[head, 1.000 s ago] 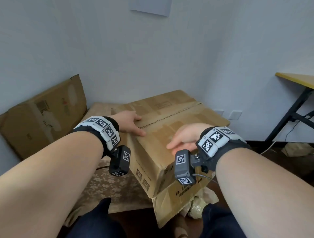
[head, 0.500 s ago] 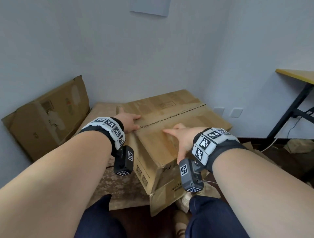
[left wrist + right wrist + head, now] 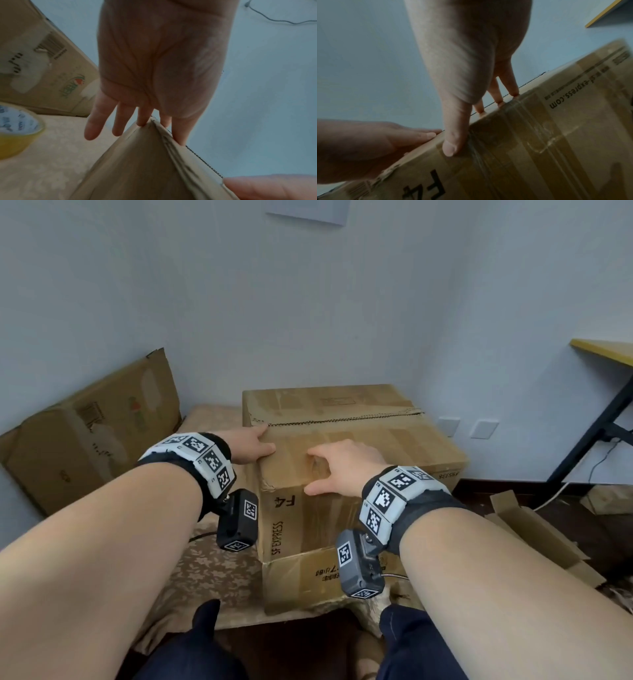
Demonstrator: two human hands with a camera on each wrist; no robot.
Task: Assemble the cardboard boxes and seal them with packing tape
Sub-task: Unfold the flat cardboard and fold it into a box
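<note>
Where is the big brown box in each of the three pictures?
Head: the box is in the middle, under both hands.
Left wrist: its corner fills the bottom middle.
Right wrist: it fills the lower right.
Shared landmark: the jagged seam along the top flaps.

Pale walls [image 3: 274, 302], yellow-topped desk [image 3: 606, 352]

Bare forearms, black wristbands [image 3: 414, 510] bearing white marker tiles, dark wrist cameras [image 3: 359, 565], navy trousers [image 3: 418, 645]

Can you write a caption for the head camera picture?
Both hands, left hand and right hand, press on the cardboard box.
</note>
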